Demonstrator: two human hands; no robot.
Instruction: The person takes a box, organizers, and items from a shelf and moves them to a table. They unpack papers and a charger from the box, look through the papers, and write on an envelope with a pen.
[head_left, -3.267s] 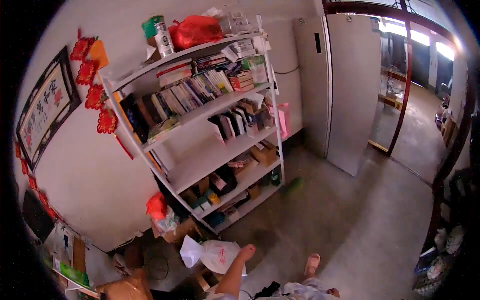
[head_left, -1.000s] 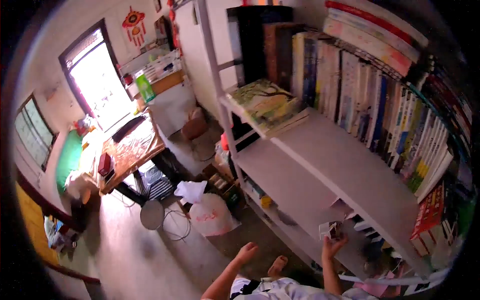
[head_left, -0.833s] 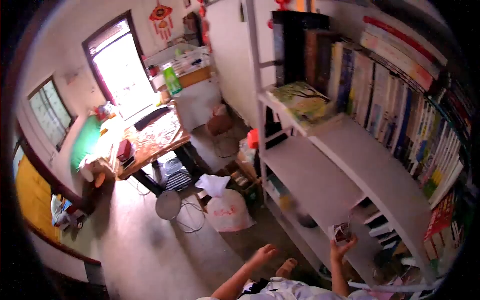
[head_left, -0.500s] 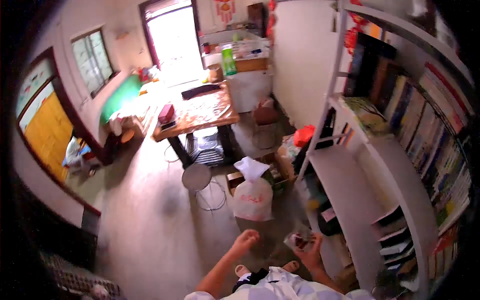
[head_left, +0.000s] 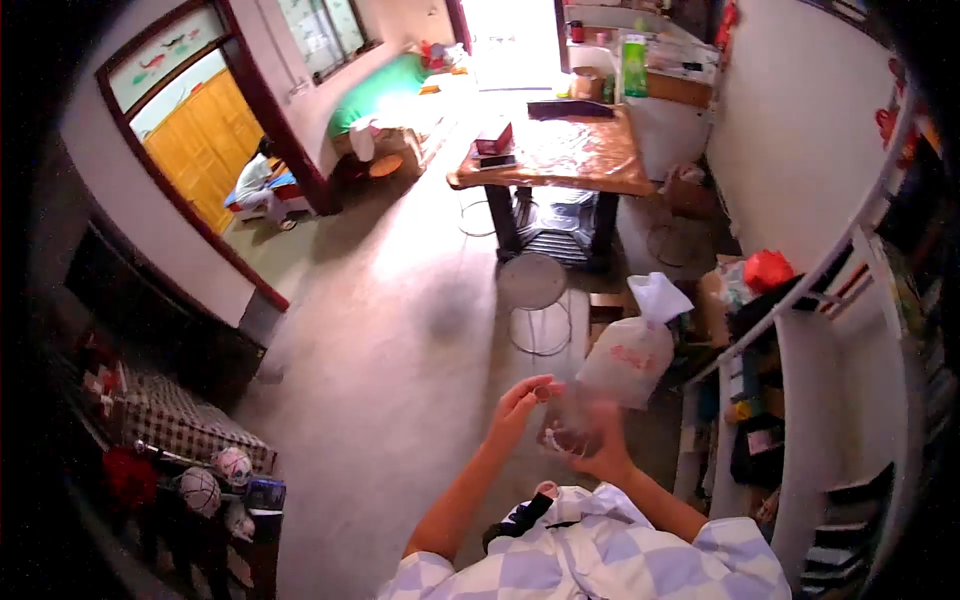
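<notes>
My right hand (head_left: 607,452) is closed around a small clear plastic container (head_left: 566,438) with dark reddish contents, its outline blurred by motion. Just to the left, my left hand (head_left: 515,408) has its fingers drawn together around a small round brownish thing (head_left: 542,393), too small to name. The two hands are close together in front of my checked shirt (head_left: 620,545). Beyond them a full white plastic bag (head_left: 628,362), tied at the top and printed in red, stands on the floor.
A round stool (head_left: 532,281) stands ahead, before a wooden table (head_left: 590,150) holding a red box (head_left: 494,138). White shelves (head_left: 800,390) line the right side. At left are a checked cloth (head_left: 190,415) and several balls. Another person (head_left: 258,182) sits beyond the doorway.
The view has swung left, so the room appears shifted right. My hands have come up and closer together, and the left fingers now have a small round thing at their tips.
</notes>
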